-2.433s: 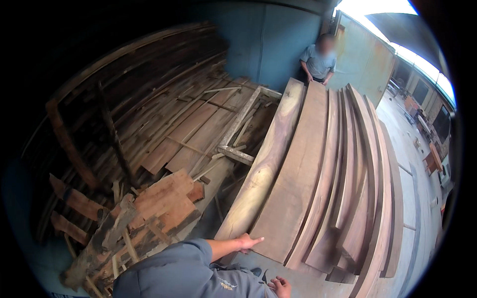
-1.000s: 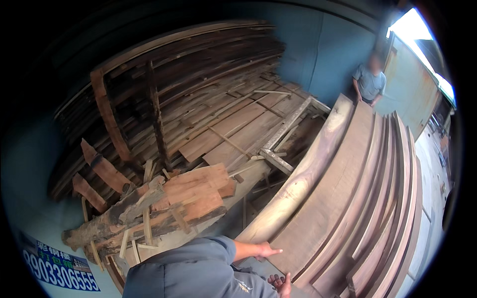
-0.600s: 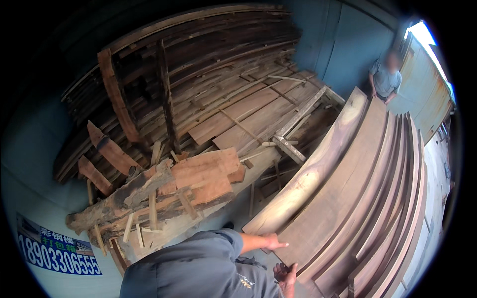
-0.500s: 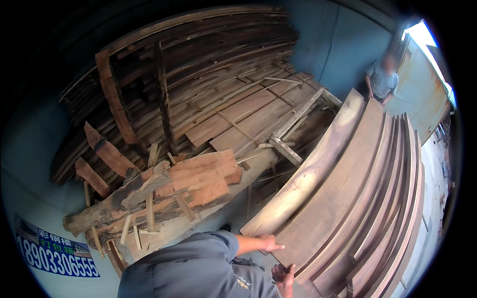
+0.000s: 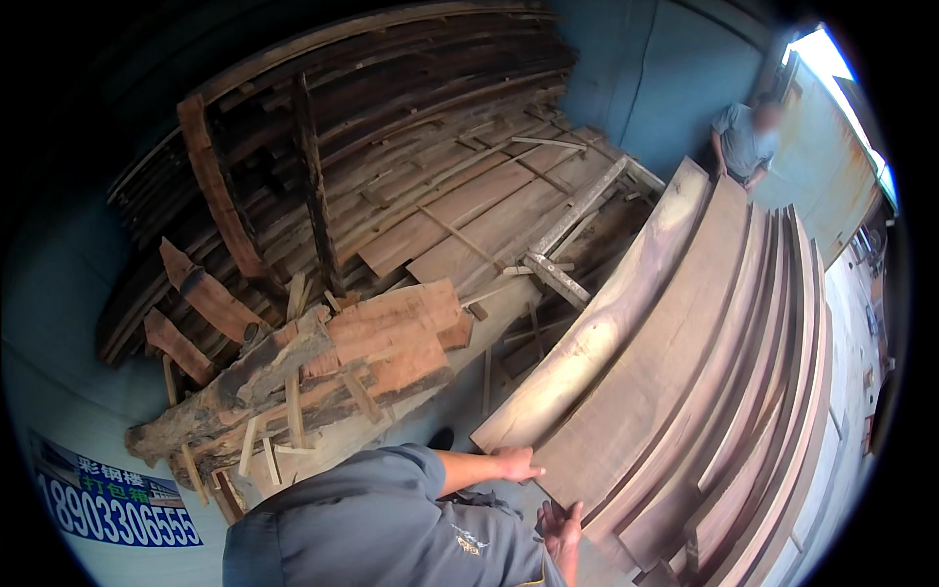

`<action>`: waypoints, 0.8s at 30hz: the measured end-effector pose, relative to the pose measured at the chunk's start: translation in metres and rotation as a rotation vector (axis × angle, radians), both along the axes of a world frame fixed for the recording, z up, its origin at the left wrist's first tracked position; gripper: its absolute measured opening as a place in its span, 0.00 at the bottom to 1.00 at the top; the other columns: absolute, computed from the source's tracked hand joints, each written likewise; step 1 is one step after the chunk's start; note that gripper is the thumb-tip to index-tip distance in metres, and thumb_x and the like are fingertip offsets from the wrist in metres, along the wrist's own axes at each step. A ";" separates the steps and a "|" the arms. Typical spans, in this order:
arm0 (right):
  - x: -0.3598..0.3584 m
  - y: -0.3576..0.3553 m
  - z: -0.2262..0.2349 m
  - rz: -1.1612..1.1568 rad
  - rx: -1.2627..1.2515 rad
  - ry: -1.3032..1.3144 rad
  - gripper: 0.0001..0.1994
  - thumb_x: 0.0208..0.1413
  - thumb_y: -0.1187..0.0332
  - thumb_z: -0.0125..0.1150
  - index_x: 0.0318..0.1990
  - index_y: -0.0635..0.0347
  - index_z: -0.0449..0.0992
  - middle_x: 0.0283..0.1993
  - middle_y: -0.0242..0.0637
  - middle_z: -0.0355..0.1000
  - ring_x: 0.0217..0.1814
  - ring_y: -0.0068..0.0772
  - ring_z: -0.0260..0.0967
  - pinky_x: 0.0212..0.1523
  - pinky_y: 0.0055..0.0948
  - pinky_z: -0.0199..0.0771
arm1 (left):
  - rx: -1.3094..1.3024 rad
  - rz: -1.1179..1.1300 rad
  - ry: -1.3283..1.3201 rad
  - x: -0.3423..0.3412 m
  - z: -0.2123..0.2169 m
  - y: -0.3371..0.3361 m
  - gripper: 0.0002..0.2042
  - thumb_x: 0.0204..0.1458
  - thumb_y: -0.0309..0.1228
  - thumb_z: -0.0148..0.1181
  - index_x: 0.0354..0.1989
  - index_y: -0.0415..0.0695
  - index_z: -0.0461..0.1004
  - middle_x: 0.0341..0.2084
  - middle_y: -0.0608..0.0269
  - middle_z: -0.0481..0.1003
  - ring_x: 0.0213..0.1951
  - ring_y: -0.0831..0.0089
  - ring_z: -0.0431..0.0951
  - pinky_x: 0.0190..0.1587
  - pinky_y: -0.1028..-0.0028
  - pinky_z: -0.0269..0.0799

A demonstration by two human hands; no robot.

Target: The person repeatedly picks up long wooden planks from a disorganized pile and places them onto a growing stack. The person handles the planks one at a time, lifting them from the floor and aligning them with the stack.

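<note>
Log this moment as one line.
left hand: on pale plank end | right hand: at darker plank edge | second person: far end

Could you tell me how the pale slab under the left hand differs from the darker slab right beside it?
The pale slab is lighter and yellowish, while the darker slab is reddish brown. The pale slab lies outermost in the leaning row and looks narrower; the darker one looks wider. The left hand rests at the pale slab's lower end; the right hand is by the darker slab's lower edge. Both are long and lean alike.

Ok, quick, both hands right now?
Left hand: open, flat on the near end of the pale slab.
Right hand: fingers open, at the darker plank, holding nothing.
</note>
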State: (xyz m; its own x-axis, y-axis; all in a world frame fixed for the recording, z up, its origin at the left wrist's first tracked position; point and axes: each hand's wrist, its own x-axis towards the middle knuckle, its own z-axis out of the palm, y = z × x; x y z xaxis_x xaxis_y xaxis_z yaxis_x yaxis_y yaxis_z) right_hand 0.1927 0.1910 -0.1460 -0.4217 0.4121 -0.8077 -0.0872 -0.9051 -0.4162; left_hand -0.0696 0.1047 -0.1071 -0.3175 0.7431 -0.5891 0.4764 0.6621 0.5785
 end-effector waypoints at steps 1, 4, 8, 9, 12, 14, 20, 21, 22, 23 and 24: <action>-0.001 0.000 0.002 0.001 -0.006 0.006 0.43 0.69 0.34 0.43 0.78 0.58 0.44 0.79 0.52 0.51 0.76 0.57 0.56 0.71 0.56 0.62 | -0.001 -0.002 -0.005 -0.001 0.004 -0.001 0.37 0.58 0.62 0.57 0.56 0.34 0.73 0.53 0.40 0.78 0.56 0.44 0.78 0.59 0.48 0.72; -0.001 -0.001 0.004 0.009 0.004 0.022 0.45 0.68 0.35 0.44 0.79 0.57 0.42 0.80 0.53 0.48 0.80 0.59 0.50 0.75 0.56 0.54 | 0.003 0.011 -0.016 0.000 0.009 -0.004 0.37 0.58 0.61 0.57 0.57 0.34 0.73 0.53 0.40 0.78 0.56 0.43 0.78 0.59 0.48 0.72; -0.002 -0.002 0.007 0.003 0.009 0.007 0.44 0.68 0.34 0.44 0.78 0.58 0.44 0.79 0.52 0.50 0.78 0.58 0.52 0.73 0.55 0.58 | 0.018 0.023 -0.019 0.001 0.005 -0.006 0.36 0.58 0.60 0.57 0.57 0.35 0.72 0.53 0.40 0.78 0.56 0.44 0.78 0.59 0.49 0.72; -0.003 -0.002 0.007 0.005 0.017 0.001 0.44 0.68 0.34 0.44 0.78 0.57 0.45 0.78 0.52 0.51 0.77 0.58 0.54 0.71 0.56 0.61 | 0.021 0.008 -0.028 -0.001 0.003 -0.006 0.35 0.58 0.59 0.57 0.57 0.35 0.73 0.53 0.40 0.78 0.57 0.44 0.78 0.59 0.50 0.72; -0.002 0.000 0.004 0.033 0.001 0.018 0.46 0.67 0.33 0.45 0.78 0.60 0.46 0.79 0.51 0.49 0.78 0.55 0.52 0.66 0.53 0.65 | 0.041 -0.006 -0.069 -0.009 -0.009 -0.014 0.34 0.57 0.58 0.59 0.57 0.35 0.74 0.54 0.39 0.77 0.57 0.45 0.77 0.59 0.53 0.72; -0.001 0.002 0.002 0.043 -0.013 0.029 0.47 0.66 0.33 0.46 0.78 0.62 0.46 0.79 0.51 0.48 0.79 0.54 0.51 0.63 0.50 0.67 | 0.068 -0.030 -0.111 -0.018 -0.014 -0.019 0.34 0.57 0.57 0.59 0.56 0.35 0.74 0.53 0.39 0.78 0.56 0.46 0.78 0.58 0.54 0.73; 0.010 0.009 -0.017 0.071 -0.038 0.069 0.47 0.64 0.31 0.48 0.76 0.62 0.51 0.77 0.48 0.53 0.75 0.51 0.56 0.58 0.50 0.69 | 0.444 0.163 0.240 -0.201 0.020 -0.070 0.33 0.57 0.51 0.65 0.61 0.35 0.70 0.42 0.47 0.80 0.35 0.60 0.82 0.40 0.59 0.78; 0.012 0.012 -0.020 0.095 -0.033 0.088 0.46 0.65 0.32 0.48 0.76 0.61 0.51 0.77 0.47 0.53 0.75 0.51 0.56 0.60 0.50 0.69 | 0.356 0.316 0.250 -0.261 0.067 -0.091 0.32 0.59 0.51 0.63 0.61 0.35 0.70 0.41 0.48 0.80 0.33 0.61 0.81 0.38 0.60 0.78; 0.015 0.013 -0.023 0.106 -0.025 0.108 0.45 0.65 0.32 0.48 0.76 0.60 0.51 0.77 0.47 0.53 0.76 0.50 0.55 0.62 0.50 0.69 | 0.280 0.476 0.262 -0.325 0.110 -0.111 0.31 0.60 0.50 0.62 0.61 0.35 0.69 0.41 0.48 0.80 0.31 0.63 0.81 0.36 0.61 0.77; 0.017 0.013 -0.026 0.115 -0.017 0.129 0.44 0.66 0.33 0.48 0.76 0.59 0.51 0.78 0.46 0.53 0.77 0.50 0.55 0.64 0.50 0.69 | 0.247 0.649 0.282 -0.382 0.150 -0.140 0.31 0.62 0.50 0.61 0.62 0.35 0.69 0.40 0.49 0.80 0.29 0.64 0.80 0.33 0.63 0.77; 0.016 0.013 -0.032 0.107 0.022 0.133 0.43 0.66 0.34 0.48 0.77 0.57 0.50 0.78 0.46 0.53 0.77 0.50 0.55 0.66 0.50 0.68 | 0.204 0.839 0.296 -0.425 0.191 -0.182 0.30 0.64 0.50 0.59 0.62 0.35 0.68 0.40 0.49 0.80 0.27 0.66 0.80 0.31 0.64 0.76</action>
State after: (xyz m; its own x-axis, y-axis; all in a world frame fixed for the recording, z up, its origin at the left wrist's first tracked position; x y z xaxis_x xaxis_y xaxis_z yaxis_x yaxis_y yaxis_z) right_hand 0.2085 0.2042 -0.1776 -0.5669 0.3757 -0.7332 -0.0462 -0.9031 -0.4270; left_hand -0.4948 -0.0775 0.0844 -0.9180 0.2808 -0.2800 0.0321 0.7563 0.6534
